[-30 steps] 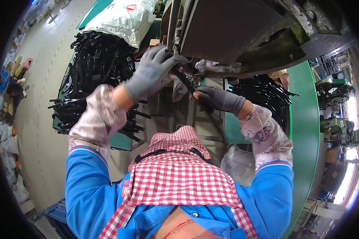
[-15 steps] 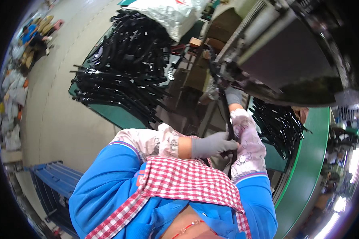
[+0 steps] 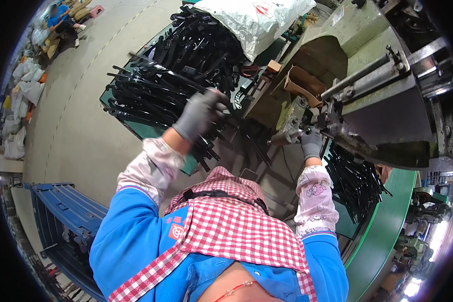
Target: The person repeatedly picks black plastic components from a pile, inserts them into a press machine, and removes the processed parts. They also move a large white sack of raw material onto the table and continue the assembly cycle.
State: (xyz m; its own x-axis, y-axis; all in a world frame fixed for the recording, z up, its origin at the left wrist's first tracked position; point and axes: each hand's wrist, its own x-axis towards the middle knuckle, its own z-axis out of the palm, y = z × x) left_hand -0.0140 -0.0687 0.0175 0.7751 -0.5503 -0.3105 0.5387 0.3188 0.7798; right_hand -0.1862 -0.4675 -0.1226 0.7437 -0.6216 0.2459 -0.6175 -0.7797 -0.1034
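Blurred by motion, my left hand [image 3: 199, 118] in a grey glove is raised over the left-hand pile. Its fingers are closed round a long, glossy black bar [image 3: 163, 70], which slants up to the left across other bars. The heap of black bars [image 3: 151, 95] lies on a green-topped table [image 3: 148, 130]. My right hand [image 3: 312, 144], also gloved in grey, is up at the tooling of a large machine [image 3: 350, 93]. Its fingers look curled beside a metal part there, and whatever they hold is hidden.
A white sack [image 3: 256, 30] lies behind the heap. Near the machine are a cardboard box [image 3: 303, 83] and a small wooden block [image 3: 273, 66]. More black bars [image 3: 355, 178] lie at the right, by a green bench [image 3: 380, 216]. A blue crate [image 3: 68, 214] stands lower left; a person [image 3: 60, 20] sits far off.
My left hand has gone from in front of my apron up and left to the heap. The black bar that ran between my hands and the machine is no longer there. My view has shifted.
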